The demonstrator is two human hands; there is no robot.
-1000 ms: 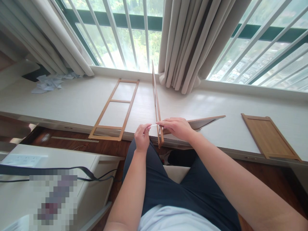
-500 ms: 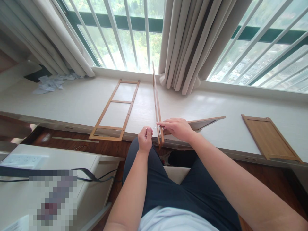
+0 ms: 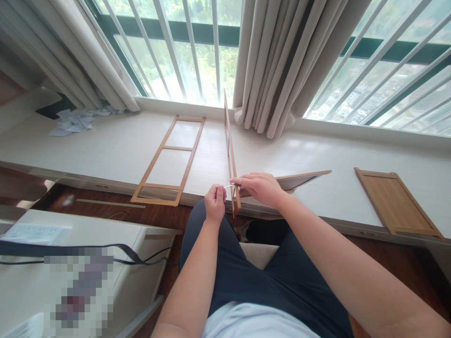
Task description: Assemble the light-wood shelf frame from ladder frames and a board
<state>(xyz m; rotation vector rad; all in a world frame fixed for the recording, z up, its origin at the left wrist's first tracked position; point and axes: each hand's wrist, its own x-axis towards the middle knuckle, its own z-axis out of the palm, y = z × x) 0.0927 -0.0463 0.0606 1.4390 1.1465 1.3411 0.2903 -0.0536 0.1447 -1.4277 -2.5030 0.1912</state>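
Observation:
My left hand (image 3: pixel 215 203) is closed around a thin, shiny metal hex key (image 3: pixel 229 186), most of which the fingers hide. Its straight end reaches right, to the near end of an upright wooden frame (image 3: pixel 230 162) that stands on edge on the white ledge. Fingers of my right hand (image 3: pixel 260 188) grip this same frame from its right side, with fingertips lying close to the tip of the key. Beside that hand, a tilted wooden panel (image 3: pixel 303 180) sticks out to the right, partly covered by it.
Left on the ledge (image 3: pixel 116 155) lies an open wooden frame (image 3: pixel 188 166) with crossbars. A brown wooden panel (image 3: pixel 398 202) rests at the right. Crumpled white paper (image 3: pixel 72 123) is at the far left. Curtains (image 3: pixel 271 70) hang behind, and a white cabinet (image 3: pixel 116 225) stands lower left.
My left hand has shifted slightly to the right, bringing the hex key along. My right hand and the upright frame hold nearly the same place.

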